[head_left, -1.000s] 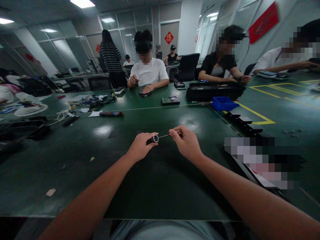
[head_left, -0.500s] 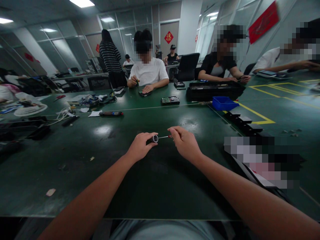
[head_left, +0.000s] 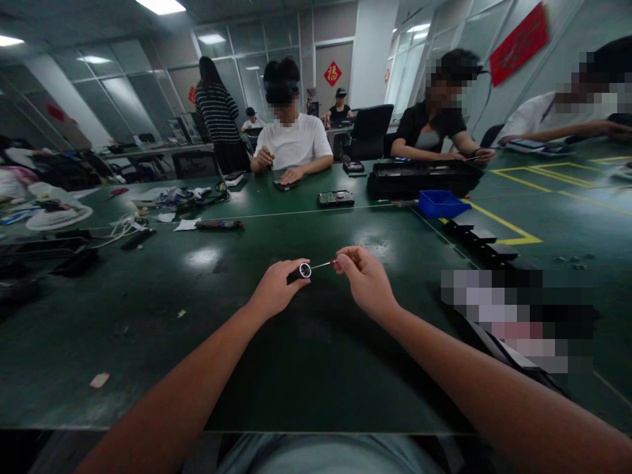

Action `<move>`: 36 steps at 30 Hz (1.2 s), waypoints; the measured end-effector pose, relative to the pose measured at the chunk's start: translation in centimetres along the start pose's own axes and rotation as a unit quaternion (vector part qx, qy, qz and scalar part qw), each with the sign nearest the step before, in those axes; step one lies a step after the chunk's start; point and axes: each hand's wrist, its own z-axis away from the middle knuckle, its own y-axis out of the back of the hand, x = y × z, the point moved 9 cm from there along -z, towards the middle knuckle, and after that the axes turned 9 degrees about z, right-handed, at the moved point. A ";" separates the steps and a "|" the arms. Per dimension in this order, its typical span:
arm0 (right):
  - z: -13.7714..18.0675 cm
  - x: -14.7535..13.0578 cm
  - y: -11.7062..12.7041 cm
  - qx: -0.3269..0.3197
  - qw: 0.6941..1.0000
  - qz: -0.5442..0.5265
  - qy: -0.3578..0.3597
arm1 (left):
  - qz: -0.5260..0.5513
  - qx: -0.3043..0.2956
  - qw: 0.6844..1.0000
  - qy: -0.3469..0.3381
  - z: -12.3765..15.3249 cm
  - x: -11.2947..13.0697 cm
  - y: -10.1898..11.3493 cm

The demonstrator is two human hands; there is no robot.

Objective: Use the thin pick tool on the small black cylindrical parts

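My left hand (head_left: 276,286) is closed around a small dark cylinder (head_left: 305,270) with a bright silver ring at its open end. That end faces right and toward me; the rest is hidden by my fingers. Opposite it, my right hand (head_left: 364,276) pinches the red handle of a thin screwdriver (head_left: 323,264). Its metal shaft points left, with the tip at the cylinder's ringed end; whether it goes inside I cannot tell. Both hands are just above the green table (head_left: 320,368).
A dark tool with a red end (head_left: 220,224) lies beyond my left hand. A circuit-board device (head_left: 336,198) and a blue bin (head_left: 443,203) stand farther back. Cables and parts (head_left: 182,195) clutter the left. Other people (head_left: 296,141) sit across the table.
The cylinder's ringed end has turned slightly and sits a little higher. My right hand's fingers have shifted on the screwdriver handle, a little up and to the right.
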 end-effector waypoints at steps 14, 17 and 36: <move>-1.5 4.9 0.6 0.056 0.987 -0.095 -0.120 | -0.056 -0.052 0.996 -0.042 -0.6 0.1 -0.9; -1.3 4.1 0.3 0.046 0.989 -0.106 -0.090 | -0.049 -0.045 0.997 -0.033 -0.4 0.3 -0.8; -0.5 -1.0 1.2 0.015 0.982 0.187 0.014 | -0.030 -0.019 0.999 -0.009 0.0 -0.1 -0.5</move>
